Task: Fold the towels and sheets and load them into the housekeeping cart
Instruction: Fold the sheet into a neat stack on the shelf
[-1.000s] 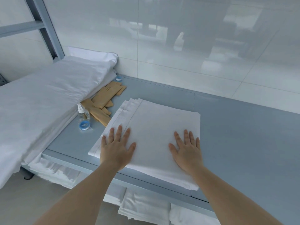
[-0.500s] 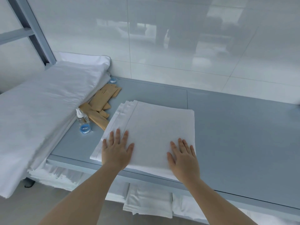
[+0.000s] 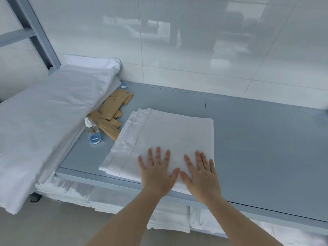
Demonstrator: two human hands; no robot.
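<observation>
folded sheet point(image 3: 165, 139) | on cart top point(image 3: 266, 148) | left hand point(image 3: 157, 174), right hand point(image 3: 202, 180) flat on it | fingers spread

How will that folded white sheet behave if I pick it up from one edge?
The folded sheet is thin layered cloth, so it would likely droop and partly unfold. Its left edges already fan unevenly, so layers may slip apart. Supporting it underneath with both hands seems safer.

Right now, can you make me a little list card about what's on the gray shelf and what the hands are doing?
folded sheet: white, lying flat on the gray shelf top
left hand: flat on the sheet, fingers spread
right hand: flat on the sheet beside it, thumbs nearly touching
spray bottle: left of the sheet
brown packets: piled behind the bottle
big white bedding: far left
lower shelf: more folded white linen
</observation>
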